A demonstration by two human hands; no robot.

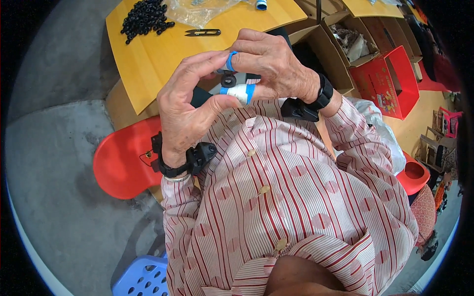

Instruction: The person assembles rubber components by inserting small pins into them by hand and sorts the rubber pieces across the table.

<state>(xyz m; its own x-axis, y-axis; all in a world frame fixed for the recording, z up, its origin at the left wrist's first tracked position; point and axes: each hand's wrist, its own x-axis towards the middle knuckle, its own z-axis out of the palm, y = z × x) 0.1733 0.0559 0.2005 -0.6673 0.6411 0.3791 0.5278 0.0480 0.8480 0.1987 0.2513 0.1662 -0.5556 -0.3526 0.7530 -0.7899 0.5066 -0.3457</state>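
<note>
Both hands meet just above the chest, fingertips pinched together around a small black ring [228, 80]. The left hand [185, 106] curls in from seven o'clock, its thumb wrapped in white tape with a blue band [240, 92] and pressed up beneath the ring. The right hand [274, 66] arches over from one o'clock, its forefinger also bound in blue and white tape [229, 61], closing down on the ring from above. So each grip is closed on the ring, which sits caught between the taped fingertips, clear of the surface; whether a second small part is held with it I cannot tell.

At eleven o'clock on the yellow wooden surface [148, 54] lies a heap of black rings [145, 17] of the same kind, with black thread snips [203, 32] just beside it and a crumpled clear plastic bag [202, 10] at twelve o'clock. Open cardboard boxes [345, 42] and a red carton [387, 81] stand at two o'clock; a red plastic stool [126, 158] sits at nine o'clock.

Judging from the hold, the work goes best with the ring kept flat between the taped pads, pressure even on both sides, and wrists steady so it does not tip or spring away.
</note>
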